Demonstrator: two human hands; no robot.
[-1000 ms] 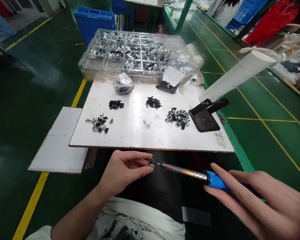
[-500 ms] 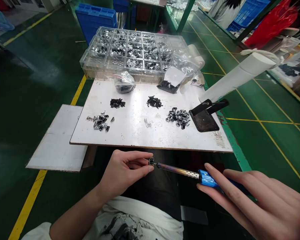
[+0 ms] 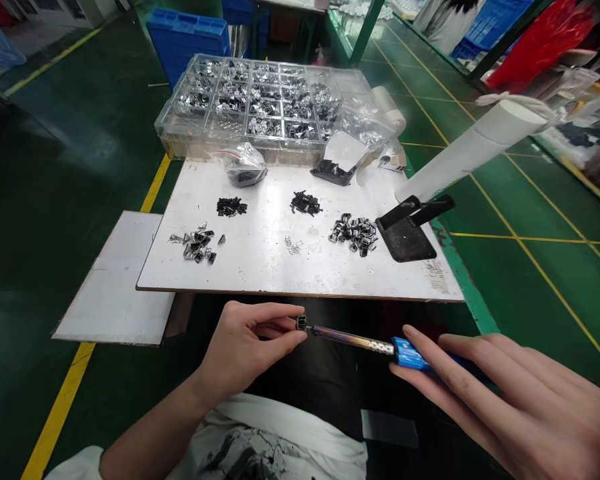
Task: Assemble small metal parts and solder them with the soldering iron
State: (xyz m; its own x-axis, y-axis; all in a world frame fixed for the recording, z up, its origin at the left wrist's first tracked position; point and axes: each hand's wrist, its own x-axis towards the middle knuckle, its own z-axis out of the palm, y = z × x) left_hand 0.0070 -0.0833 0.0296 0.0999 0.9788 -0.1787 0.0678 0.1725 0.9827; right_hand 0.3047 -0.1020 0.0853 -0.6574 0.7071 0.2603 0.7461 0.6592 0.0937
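Note:
Between thumb and fingertips, my left hand [image 3: 253, 343] pinches a small black-and-silver part [image 3: 301, 323] just in front of the table's near edge. My right hand [image 3: 495, 387] grips the blue handle of a soldering iron [image 3: 360, 341]. The iron points left, and its tip is at the small part; whether it touches cannot be made out. On the white tabletop [image 3: 240, 267] beyond lie a pile of black-and-silver parts [image 3: 354, 233] on the right, another such pile [image 3: 199, 244] on the left, two piles of tiny black pieces [image 3: 231, 207], and some thin silver bits [image 3: 293, 245].
A black iron stand [image 3: 407, 233] occupies the table's right side, by a leaning white tube [image 3: 480, 147]. Behind the piles are plastic bags [image 3: 245, 165] and a clear compartment box [image 3: 200, 133] full of parts. A lower white board [image 3: 115, 287] juts out left.
The view has shifted slightly, so the table and its contents appear a little further left. Both hands keep their grip, with the iron's tip still at the small part.

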